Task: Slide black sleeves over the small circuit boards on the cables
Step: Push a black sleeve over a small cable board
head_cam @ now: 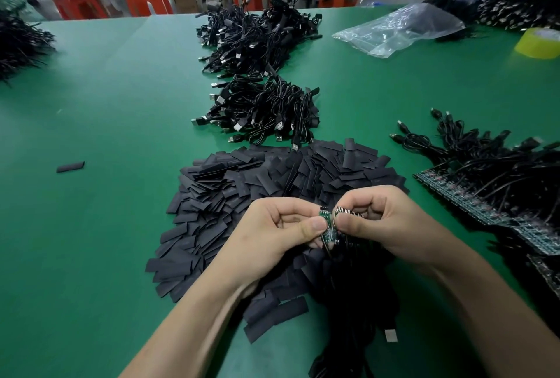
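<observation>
My left hand (272, 232) pinches one small green circuit board (326, 227) between thumb and fingers. Right beside it, my right hand (391, 223) grips a short strip of joined boards (348, 212); the two meet edge to edge. Black cables (357, 295) hang down from the boards toward me, one ending in a USB plug (391, 335). Beneath and beyond both hands lies a wide heap of flat black sleeves (257, 189) on the green table (106, 135).
Two piles of black USB cables (263, 110) (257, 35) lie further back. A row of cabled boards (491, 195) sits at the right. One stray sleeve (70, 167) lies at the left. A clear plastic bag (397, 28), yellow tape roll (539, 42) and other people's hands are at the far edges.
</observation>
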`<state>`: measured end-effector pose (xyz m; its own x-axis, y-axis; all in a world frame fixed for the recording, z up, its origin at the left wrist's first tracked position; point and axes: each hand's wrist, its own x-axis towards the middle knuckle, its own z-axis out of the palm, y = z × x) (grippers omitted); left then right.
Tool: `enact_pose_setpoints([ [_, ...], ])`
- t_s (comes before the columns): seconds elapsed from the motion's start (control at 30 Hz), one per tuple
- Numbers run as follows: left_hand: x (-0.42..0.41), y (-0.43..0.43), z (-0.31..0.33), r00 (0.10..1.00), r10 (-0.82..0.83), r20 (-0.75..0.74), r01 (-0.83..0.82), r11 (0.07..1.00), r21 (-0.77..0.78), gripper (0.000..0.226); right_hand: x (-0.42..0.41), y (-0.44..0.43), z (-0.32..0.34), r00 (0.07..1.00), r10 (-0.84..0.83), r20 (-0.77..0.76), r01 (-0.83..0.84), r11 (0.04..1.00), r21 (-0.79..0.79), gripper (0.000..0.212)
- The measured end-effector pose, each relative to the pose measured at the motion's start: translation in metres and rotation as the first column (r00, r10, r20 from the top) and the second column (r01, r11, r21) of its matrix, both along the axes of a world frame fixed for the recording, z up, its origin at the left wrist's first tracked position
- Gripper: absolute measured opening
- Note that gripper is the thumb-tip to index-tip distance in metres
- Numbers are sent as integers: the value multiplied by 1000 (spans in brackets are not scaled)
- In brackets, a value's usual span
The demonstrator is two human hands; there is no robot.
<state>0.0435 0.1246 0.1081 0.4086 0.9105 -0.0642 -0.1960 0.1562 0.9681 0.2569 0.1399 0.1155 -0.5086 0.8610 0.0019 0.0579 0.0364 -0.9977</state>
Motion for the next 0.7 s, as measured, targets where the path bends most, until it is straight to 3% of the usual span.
enact_pose_setpoints([
  [0.13,1,-2,4,999,40,29,-40,999,-16,9,9,2,7,994,-48,93,51,998,-24,15],
  [0.23,2,-4,7,997,47,65,-47,999,3,4,27,3,16,941,-85,326,97,995,-18,22],
  [0.3,2,-5,9,995,26,100,-28,999,26,9,40,2,19,865,-76,496,95,995,-12,20],
  [0.4,1,-7,11,981,-39,188,29,998,55,15,51,1,22,673,-127,729,92,992,89,15],
  [0.47,0,-9,14,969,-59,239,48,998,49,26,51,0,24,557,-186,809,95,982,161,21],
  [0.53,-2,-8,14,970,-33,241,17,997,69,24,43,-4,27,499,-292,816,109,955,275,22],
  [0.57,-1,-8,14,975,3,221,-22,996,85,18,37,-6,30,501,-369,783,107,924,367,23],
  [0.63,0,-5,10,979,98,177,-127,979,160,5,20,-10,35,622,-415,664,79,877,473,32],
  [0.7,1,-2,7,969,192,158,-227,944,241,7,-3,-16,39,807,-205,555,8,942,336,42],
])
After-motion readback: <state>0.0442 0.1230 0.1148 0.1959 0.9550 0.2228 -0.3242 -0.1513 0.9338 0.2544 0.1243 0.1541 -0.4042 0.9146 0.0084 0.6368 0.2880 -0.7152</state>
